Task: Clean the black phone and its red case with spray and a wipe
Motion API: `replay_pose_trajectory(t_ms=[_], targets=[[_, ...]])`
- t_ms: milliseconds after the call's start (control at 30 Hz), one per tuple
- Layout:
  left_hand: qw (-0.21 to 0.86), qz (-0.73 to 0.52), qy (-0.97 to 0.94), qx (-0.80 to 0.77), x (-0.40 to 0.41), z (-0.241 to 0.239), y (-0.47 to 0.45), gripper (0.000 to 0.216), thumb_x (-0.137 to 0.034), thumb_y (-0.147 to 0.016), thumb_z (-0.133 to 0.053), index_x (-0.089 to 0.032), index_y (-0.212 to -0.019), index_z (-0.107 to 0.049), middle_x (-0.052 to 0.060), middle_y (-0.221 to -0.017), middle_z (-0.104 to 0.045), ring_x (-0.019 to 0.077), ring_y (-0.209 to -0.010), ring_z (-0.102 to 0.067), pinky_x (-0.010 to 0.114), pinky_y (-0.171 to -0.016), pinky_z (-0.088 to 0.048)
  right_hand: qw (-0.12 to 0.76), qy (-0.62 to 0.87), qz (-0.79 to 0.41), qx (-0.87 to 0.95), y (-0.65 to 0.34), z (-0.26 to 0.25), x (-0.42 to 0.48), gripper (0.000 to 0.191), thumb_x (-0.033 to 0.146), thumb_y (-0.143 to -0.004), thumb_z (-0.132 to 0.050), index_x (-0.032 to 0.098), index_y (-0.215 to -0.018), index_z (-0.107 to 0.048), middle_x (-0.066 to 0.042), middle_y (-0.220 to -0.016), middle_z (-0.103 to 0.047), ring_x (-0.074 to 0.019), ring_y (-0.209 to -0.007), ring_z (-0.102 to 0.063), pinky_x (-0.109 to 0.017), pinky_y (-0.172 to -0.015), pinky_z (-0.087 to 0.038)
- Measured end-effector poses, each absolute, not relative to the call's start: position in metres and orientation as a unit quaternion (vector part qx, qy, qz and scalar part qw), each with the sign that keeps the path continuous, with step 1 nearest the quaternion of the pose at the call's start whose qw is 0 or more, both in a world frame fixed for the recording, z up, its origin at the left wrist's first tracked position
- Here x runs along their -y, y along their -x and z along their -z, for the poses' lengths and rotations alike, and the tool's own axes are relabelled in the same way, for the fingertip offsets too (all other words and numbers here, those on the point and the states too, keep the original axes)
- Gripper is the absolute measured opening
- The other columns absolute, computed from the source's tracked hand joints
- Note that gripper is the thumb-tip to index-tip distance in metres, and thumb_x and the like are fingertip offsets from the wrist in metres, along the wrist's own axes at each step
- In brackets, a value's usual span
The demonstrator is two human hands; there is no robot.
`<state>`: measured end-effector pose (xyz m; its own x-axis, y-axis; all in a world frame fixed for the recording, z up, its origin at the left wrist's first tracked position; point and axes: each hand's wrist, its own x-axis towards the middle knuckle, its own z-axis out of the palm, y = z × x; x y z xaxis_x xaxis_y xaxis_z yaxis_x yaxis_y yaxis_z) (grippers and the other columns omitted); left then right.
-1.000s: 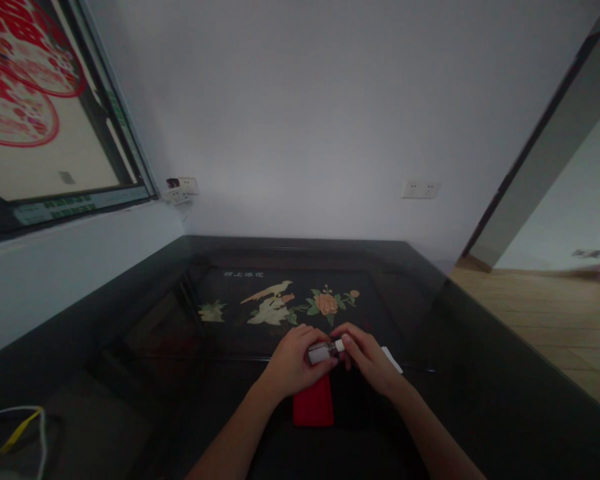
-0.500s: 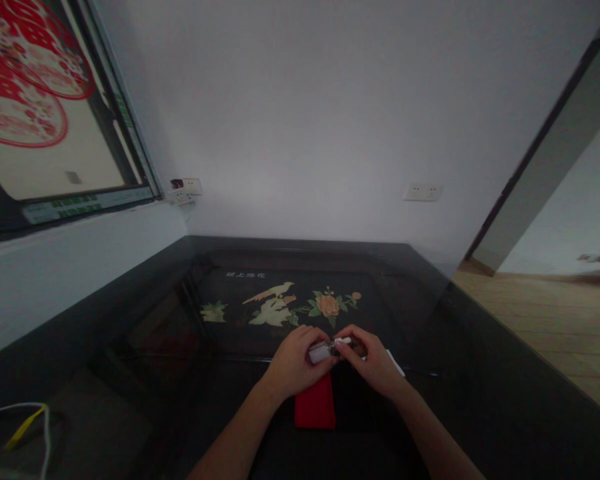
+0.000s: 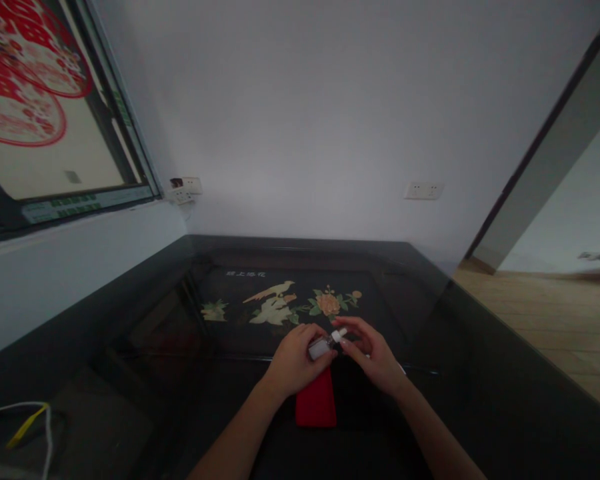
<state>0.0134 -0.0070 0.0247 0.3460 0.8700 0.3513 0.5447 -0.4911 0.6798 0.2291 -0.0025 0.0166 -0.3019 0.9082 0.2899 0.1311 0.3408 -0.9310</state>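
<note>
A small clear dropper bottle (image 3: 320, 348) with a white cap (image 3: 339, 335) is tilted, its capped end pointing up and to the right. My left hand (image 3: 296, 359) is closed around the bottle's body. Around the cap, the thumb and forefinger of my right hand (image 3: 377, 360) are spread, with the thumb tip at or very near the cap's lower side. Below the bottle lies a flat red rectangular object (image 3: 316, 403) on the black table, its far end partly covered by my left hand. A white thing behind my right hand is mostly hidden.
The glossy black table (image 3: 155, 400) carries a bird-and-flower picture (image 3: 275, 310). A white cable (image 3: 49, 433) with a yellow tag (image 3: 25, 427) lies at the near left. Wall sockets (image 3: 424, 191) sit above the table's far edge. A window (image 3: 70, 153) is at left.
My right fingers have loosened and spread from the white cap, so more of it shows. The cap now points further upward. My left hand keeps hold of the bottle.
</note>
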Motion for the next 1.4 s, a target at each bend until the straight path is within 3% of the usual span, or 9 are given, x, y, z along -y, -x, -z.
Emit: replay_pose_trajectory(t_ms=[100, 300, 433, 567, 667, 733, 967, 1133, 1400], targets=[[0.226, -0.354, -0.785, -0.456, 0.006, -0.023, -0.013, 0.02, -0.033, -0.085, -0.073, -0.025, -0.102, -0.066, 0.002, -0.097, -0.068, 0.0209, -0.092, -0.063, 0.033, -0.084, -0.049, 0.437, 0.393, -0.415, 0.695, -0.227, -0.017, 0.003, 0.033, 0.039, -0.092, -0.068, 0.027, -0.124, -0.068, -0.009, -0.129, -0.066, -0.0262, -0.117, -0.063, -0.036, -0.087, -0.057], [0.229, -0.342, -0.799, -0.439, 0.007, -0.022, -0.013, 0.021, -0.035, -0.084, -0.074, -0.025, -0.1, -0.065, 0.002, -0.097, -0.068, 0.0212, -0.093, -0.063, 0.032, -0.083, -0.048, 0.409, 0.441, -0.425, 0.677, -0.227, -0.016, -0.002, 0.026, 0.047, -0.092, -0.068, 0.023, -0.104, -0.07, -0.003, -0.091, -0.073, -0.0196, -0.08, -0.068, -0.029, -0.067, -0.053], [0.232, -0.335, -0.805, -0.431, 0.008, -0.024, -0.014, 0.02, -0.036, -0.085, -0.073, -0.025, -0.1, -0.066, 0.002, -0.097, -0.068, 0.0209, -0.092, -0.063, 0.031, -0.082, -0.049, 0.391, 0.431, -0.42, 0.696, -0.229, -0.011, -0.004, 0.039, 0.055, -0.099, -0.054, 0.021, -0.085, -0.066, 0.0, -0.069, -0.064, -0.0159, -0.064, -0.061, -0.027, -0.062, -0.049], [0.228, -0.342, -0.794, -0.448, 0.008, -0.023, -0.013, 0.02, -0.035, -0.086, -0.072, -0.025, -0.102, -0.066, 0.002, -0.096, -0.068, 0.0211, -0.092, -0.063, 0.031, -0.083, -0.049, 0.425, 0.412, -0.44, 0.675, -0.23, -0.006, -0.005, 0.04, 0.057, -0.1, -0.05, 0.022, -0.104, -0.068, -0.005, -0.089, -0.069, -0.0199, -0.08, -0.066, -0.027, -0.059, -0.052], [0.226, -0.347, -0.786, -0.459, 0.006, -0.022, -0.013, 0.02, -0.037, -0.087, -0.071, -0.024, -0.102, -0.066, 0.003, -0.096, -0.068, 0.021, -0.09, -0.063, 0.032, -0.082, -0.049, 0.442, 0.383, -0.483, 0.652, -0.23, -0.007, -0.003, 0.036, 0.05, -0.095, -0.063, 0.025, -0.121, -0.065, -0.008, -0.118, -0.068, -0.025, -0.108, -0.065, -0.031, -0.073, -0.058], [0.227, -0.347, -0.783, -0.464, 0.006, -0.022, -0.013, 0.021, -0.037, -0.087, -0.071, -0.024, -0.102, -0.066, 0.003, -0.096, -0.068, 0.021, -0.09, -0.063, 0.032, -0.082, -0.049, 0.443, 0.385, -0.479, 0.653, -0.229, -0.01, -0.002, 0.038, 0.045, -0.091, -0.069, 0.027, -0.125, -0.064, -0.009, -0.124, -0.066, -0.0255, -0.114, -0.064, -0.033, -0.079, -0.059], [0.233, -0.34, -0.796, -0.444, 0.007, -0.025, -0.013, 0.019, -0.034, -0.085, -0.072, -0.024, -0.101, -0.065, 0.002, -0.097, -0.068, 0.021, -0.093, -0.063, 0.031, -0.084, -0.049, 0.405, 0.438, -0.413, 0.688, -0.226, -0.015, -0.001, 0.025, 0.046, -0.093, -0.067, 0.023, -0.101, -0.064, -0.004, -0.093, -0.07, -0.0193, -0.084, -0.066, -0.028, -0.066, -0.051], [0.23, -0.321, -0.815, -0.424, 0.008, -0.025, -0.013, 0.021, -0.037, -0.086, -0.073, -0.024, -0.1, -0.066, 0.003, -0.098, -0.068, 0.0211, -0.095, -0.062, 0.031, -0.086, -0.048, 0.359, 0.436, -0.432, 0.703, -0.228, -0.013, -0.001, 0.039, 0.054, -0.098, -0.057, 0.02, -0.08, -0.058, 0.002, -0.067, -0.059, -0.0134, -0.063, -0.055, -0.025, -0.059, -0.042], [0.237, -0.33, -0.801, -0.44, 0.007, -0.024, -0.013, 0.019, -0.037, -0.088, -0.07, -0.025, -0.103, -0.065, 0.002, -0.1, -0.068, 0.0202, -0.095, -0.062, 0.03, -0.085, -0.047, 0.396, 0.419, -0.481, 0.661, -0.227, -0.015, -0.001, 0.04, 0.051, -0.091, -0.066, 0.024, -0.12, -0.06, -0.004, -0.099, -0.069, -0.0187, -0.081, -0.064, -0.025, -0.059, -0.05]])
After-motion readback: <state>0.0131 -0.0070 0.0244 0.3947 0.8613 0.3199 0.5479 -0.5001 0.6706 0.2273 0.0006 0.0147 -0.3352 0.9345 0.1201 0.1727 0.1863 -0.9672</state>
